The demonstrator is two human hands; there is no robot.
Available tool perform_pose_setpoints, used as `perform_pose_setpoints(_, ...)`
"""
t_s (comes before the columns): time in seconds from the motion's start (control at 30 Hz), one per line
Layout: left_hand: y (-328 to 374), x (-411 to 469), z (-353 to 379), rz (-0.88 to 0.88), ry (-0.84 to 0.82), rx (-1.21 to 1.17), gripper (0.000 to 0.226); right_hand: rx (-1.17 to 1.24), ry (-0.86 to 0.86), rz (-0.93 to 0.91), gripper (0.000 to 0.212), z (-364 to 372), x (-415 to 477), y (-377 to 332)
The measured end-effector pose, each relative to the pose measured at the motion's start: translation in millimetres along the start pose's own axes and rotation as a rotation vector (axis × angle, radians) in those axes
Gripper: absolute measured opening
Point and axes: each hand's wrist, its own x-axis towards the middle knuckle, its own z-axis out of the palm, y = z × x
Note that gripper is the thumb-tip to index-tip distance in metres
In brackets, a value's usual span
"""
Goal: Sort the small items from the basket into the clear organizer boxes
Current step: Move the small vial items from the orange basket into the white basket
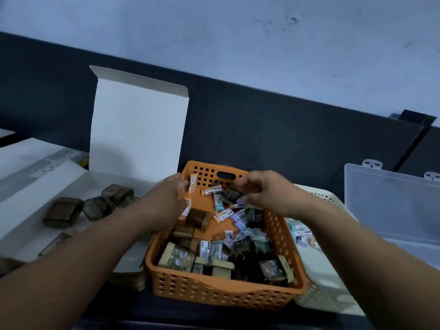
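An orange perforated basket (221, 294) in the middle holds several small items: white-and-orange packs, purple and teal packs, and dark and brown cases. My left hand (169, 194) reaches into its far left corner, fingertips against an upright white-and-orange pack (192, 183). A second such pack sits by my thumb; the grip is unclear. My right hand (262, 186) is over the far middle of the basket. Its fingers curl around a dark case (228, 194). A clear organizer box (392, 206) stands open at the right, with small teal and purple packs (300, 231) at its left end.
At the left lies an open white cardboard box (133, 129) with its lid upright and several brown cases (63, 211) inside. A cream perforated basket (329, 296) sits under and to the right of the orange one. A dark panel runs along the wall behind.
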Motion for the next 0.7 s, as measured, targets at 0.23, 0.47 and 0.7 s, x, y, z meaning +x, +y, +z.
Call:
perform_pose_setpoints(0.23, 4, -5, -1, 0.03, -0.003, -0.018, 0.048, -0.503, -0.362, 0.046, 0.046, 40, 49, -12)
perform_pose_setpoints(0.47, -8, 1, 2, 0.001, -0.03, -0.058, 0.057, -0.663, -0.463, 0.041, 0.074, 55, 61, -12)
perform_pose_setpoints(0.7, -10, 1, 3, 0.009, -0.026, -0.075, 0.057, -0.742, -0.358, -0.037, 0.053, 65, 55, -3)
